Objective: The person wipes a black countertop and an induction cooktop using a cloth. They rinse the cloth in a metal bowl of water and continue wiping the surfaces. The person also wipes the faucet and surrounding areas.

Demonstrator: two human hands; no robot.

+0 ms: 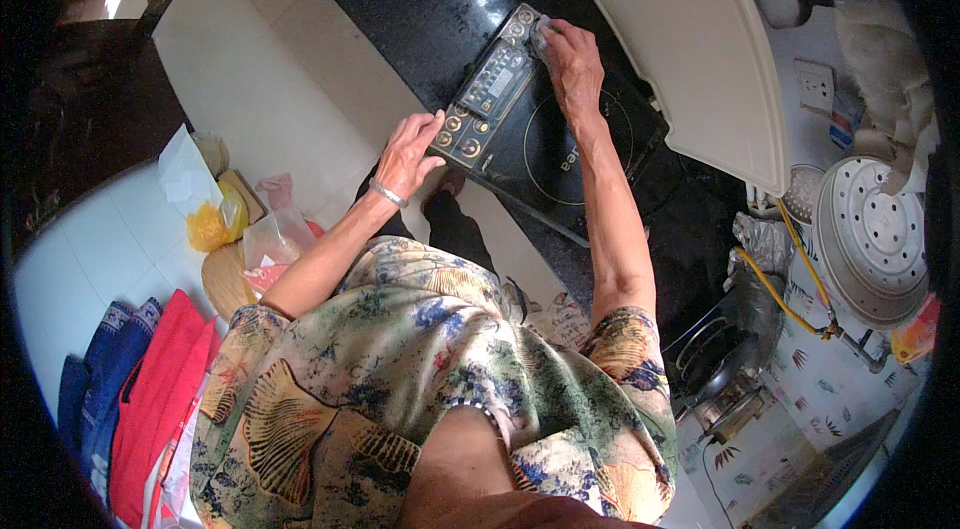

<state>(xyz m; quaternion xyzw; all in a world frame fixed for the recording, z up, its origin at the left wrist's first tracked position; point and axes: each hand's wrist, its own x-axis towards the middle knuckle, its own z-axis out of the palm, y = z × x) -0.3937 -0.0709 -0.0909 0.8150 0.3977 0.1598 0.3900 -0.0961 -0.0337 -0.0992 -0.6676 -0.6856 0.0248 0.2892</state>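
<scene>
A black induction cooktop [517, 131] lies on the dark stone counter [375, 4] before me. Its control strip has gold-ringed buttons and a display panel [496, 80]. My right hand [574, 64] presses a small grey wad [538, 38] against the far end of this strip; whether it is a cloth or a scourer I cannot tell. At the strip's near end is my left hand [405, 154], its thumb and fingers apart and nothing in it. The left fingertips are at the cooktop's edge, and a bracelet [388, 193] circles that wrist.
A large white board [690, 56] leans against the wall behind the counter. To the right are a perforated steamer tray [877, 221], a yellow hose [772, 300] and a dark pan [709, 360]. Plastic bags [217, 221] and a round wooden board [225, 278] are at left.
</scene>
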